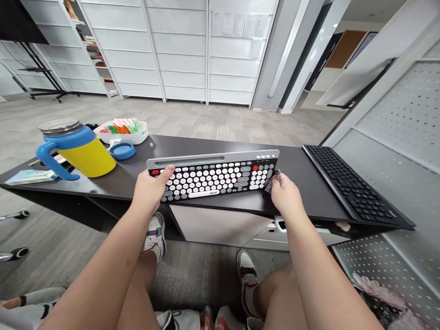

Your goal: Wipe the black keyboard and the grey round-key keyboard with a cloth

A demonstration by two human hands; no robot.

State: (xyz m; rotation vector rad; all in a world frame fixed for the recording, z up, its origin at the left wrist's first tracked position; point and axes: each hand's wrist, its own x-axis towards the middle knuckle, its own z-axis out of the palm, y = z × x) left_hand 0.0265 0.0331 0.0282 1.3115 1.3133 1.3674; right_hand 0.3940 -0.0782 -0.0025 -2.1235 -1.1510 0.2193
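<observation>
A black and grey keyboard with round white keys is held tilted up over the desk, its keys facing me. My left hand grips its left end, thumb on the front near the red key and the other fingers hidden behind. At the right end, my right hand is closed on a dark patterned cloth, which touches the keyboard's right edge. Part of the cloth is hidden behind the keyboard and the fingers.
A second, black keyboard lies at the desk's right end. To the left are a yellow and blue mug, a blue lid, a white basket of colourful items and a light blue booklet. A perforated panel borders the right side.
</observation>
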